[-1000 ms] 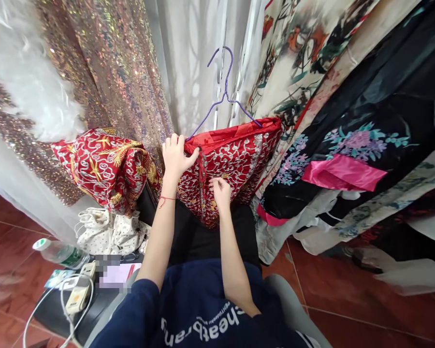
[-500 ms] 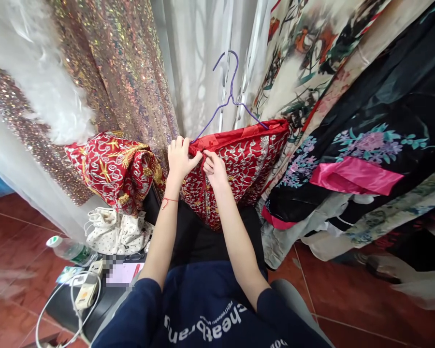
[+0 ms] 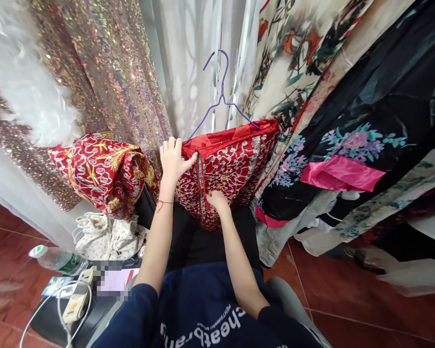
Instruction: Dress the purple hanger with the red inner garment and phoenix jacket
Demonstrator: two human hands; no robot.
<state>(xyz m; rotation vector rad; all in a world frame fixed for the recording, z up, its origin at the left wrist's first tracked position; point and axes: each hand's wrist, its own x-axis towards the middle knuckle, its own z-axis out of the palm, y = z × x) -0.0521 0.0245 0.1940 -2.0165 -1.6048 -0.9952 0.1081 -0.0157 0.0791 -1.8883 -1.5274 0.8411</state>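
My left hand (image 3: 173, 162) pinches the top edge of the red embroidered garment (image 3: 232, 166) on the purple hanger (image 3: 217, 104), over my lap. My right hand (image 3: 215, 199) grips its front seam lower down; I should pull evenly, keeping the fabric taut.

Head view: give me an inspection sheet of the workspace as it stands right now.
Surface: red tiled floor; the work sits over the person's lap.
Job's things: red embroidered garment hung on a purple wire hanger.
Hands: left hand grips the garment's top corner at the hanger's end; right hand pinches the front seam lower down.
Clutter: second red embroidered piece, white dotted cloth, water bottle lying on its side.
Cables: white cord looped at a power strip.
Surroundings: sequin fabric, sheer white curtain, black floral robe.
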